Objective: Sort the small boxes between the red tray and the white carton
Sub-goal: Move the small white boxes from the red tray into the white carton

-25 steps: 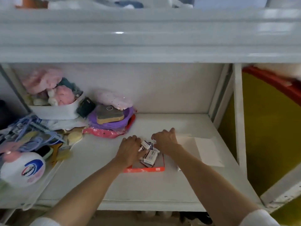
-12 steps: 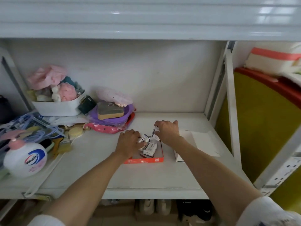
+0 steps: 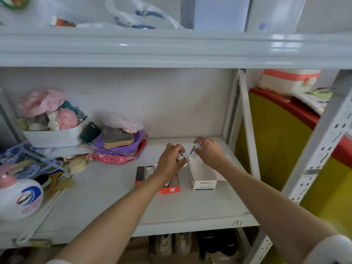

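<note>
A shallow red tray (image 3: 171, 189) lies on the white shelf, partly under my left forearm, with a small white box (image 3: 149, 171) still showing at its left end. An open white carton (image 3: 202, 184) stands just right of the tray. My left hand (image 3: 170, 161) is raised above the tray's far end and grips small white boxes (image 3: 182, 156). My right hand (image 3: 208, 150) hovers over the carton's open top, pinching one small white box (image 3: 194, 149) by its end. The two hands are close together, almost touching.
Clutter fills the shelf's left side: a white basket (image 3: 55, 137) of pink items, a purple bowl stack (image 3: 118, 144), a pink packet (image 3: 114, 159), brushes and a soap pump bottle (image 3: 21, 199). A metal upright (image 3: 246, 130) bounds the right. The upper shelf edge (image 3: 171, 50) overhangs. Shoes sit below.
Both hands have lifted small boxes out of the red tray. My right hand has carried its box over the white carton, and the view has tilted upward.
</note>
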